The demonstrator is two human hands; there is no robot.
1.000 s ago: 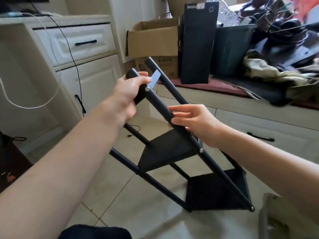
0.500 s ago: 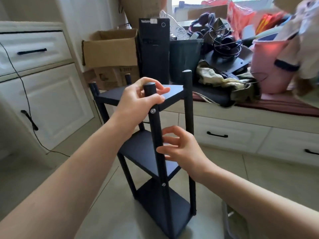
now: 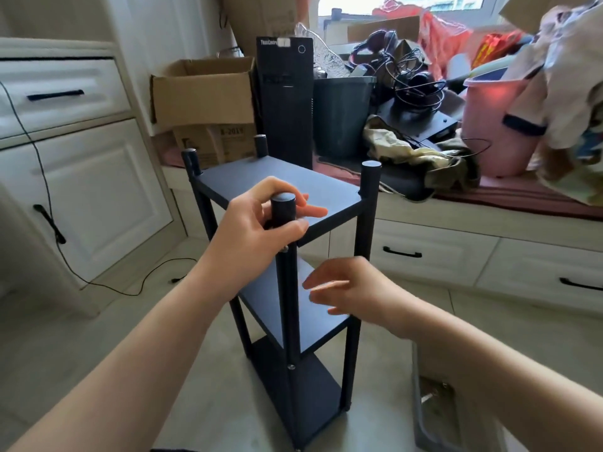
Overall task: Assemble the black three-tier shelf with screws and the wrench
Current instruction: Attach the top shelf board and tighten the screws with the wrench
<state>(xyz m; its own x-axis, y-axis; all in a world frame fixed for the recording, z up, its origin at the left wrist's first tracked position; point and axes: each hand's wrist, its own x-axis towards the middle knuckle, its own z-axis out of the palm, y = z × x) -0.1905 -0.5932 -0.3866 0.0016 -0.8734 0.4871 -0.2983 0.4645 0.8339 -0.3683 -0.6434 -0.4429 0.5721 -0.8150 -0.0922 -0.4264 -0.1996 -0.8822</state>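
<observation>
The black three-tier shelf with round posts [image 3: 284, 187] is stood upright on the pale tiled floor [image 3: 137, 324]. Its near front post is gripped just below the cap by the left hand [image 3: 257, 230], thumb and fingers curled round it, two fingers lying over the top board's front edge. The right hand [image 3: 352, 288] is held spread and blurred beside the middle board's right edge; whether it touches cannot be told. Bare floor is seen to the left of the shelf. Behind it, close by, a brown cardboard box [image 3: 202, 89] and a black computer tower [image 3: 285, 102] are set.
</observation>
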